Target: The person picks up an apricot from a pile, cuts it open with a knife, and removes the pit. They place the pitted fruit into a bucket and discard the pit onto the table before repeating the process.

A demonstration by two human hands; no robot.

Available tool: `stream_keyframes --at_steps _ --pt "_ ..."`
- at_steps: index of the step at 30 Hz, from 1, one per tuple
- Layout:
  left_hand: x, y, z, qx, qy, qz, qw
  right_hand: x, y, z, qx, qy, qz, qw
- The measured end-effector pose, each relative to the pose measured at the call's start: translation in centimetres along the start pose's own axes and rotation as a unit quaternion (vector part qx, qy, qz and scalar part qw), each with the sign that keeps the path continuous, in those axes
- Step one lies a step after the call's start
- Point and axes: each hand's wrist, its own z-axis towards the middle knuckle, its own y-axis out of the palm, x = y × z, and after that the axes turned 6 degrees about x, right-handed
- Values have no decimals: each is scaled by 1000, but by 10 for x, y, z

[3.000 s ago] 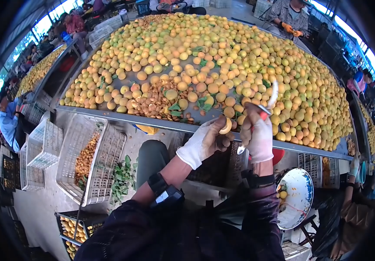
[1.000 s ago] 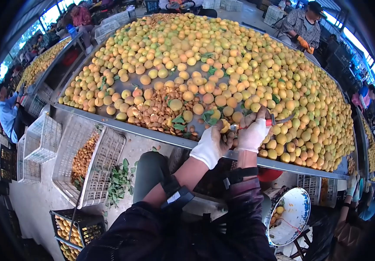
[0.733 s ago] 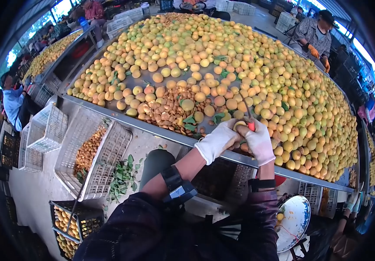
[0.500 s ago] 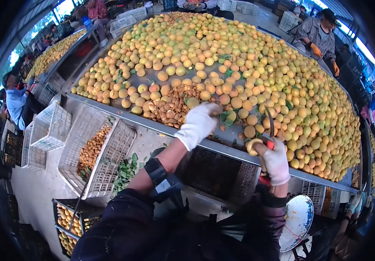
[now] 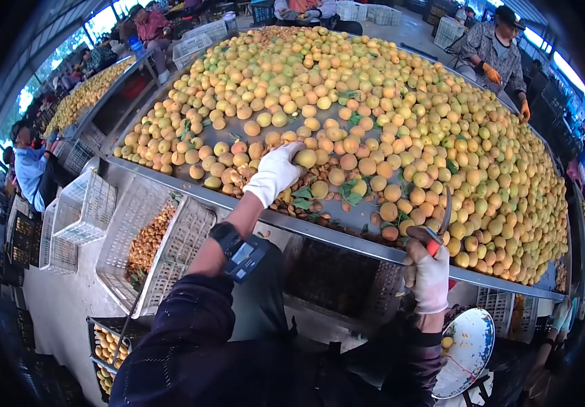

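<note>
My left hand [image 5: 275, 175], in a white glove, reaches over the near part of the table, its fingers curled about the left side of a whole apricot [image 5: 305, 158]. Brown apricot pits [image 5: 244, 173] lie partly hidden beneath this hand. At the table's front edge my right hand [image 5: 431, 277], gloved too with stained fingertips, is closed round the red handle of a curved knife [image 5: 447, 209]. The blade points up and away from me. A large heap of apricots [image 5: 380, 129] spreads across the metal table [image 5: 367, 249], with green leaves [image 5: 352, 191] among the fruit.
Below on the left, a white crate [image 5: 191, 234] stands beside one with brown pits [image 5: 149, 237]. Black crates of apricots [image 5: 108, 344] are at lower left. A white basin [image 5: 474, 339] is by my right knee. An orange-gloved co-worker [image 5: 499, 51] sits beyond the table at right.
My left hand has moved left and away from me, from the leaves to the apricot beside the pits. The cut apricot is no longer in my right hand, which still holds the knife.
</note>
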Motion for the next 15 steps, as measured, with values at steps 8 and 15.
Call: stream_keyframes --at_steps 8,15 --pt "106 -12 -76 -275 58 -401 872 -23 41 1 -104 -194 -73 973" --pt "139 19 -118 -248 -33 -615 748 -20 11 -18 -180 -18 230 956"
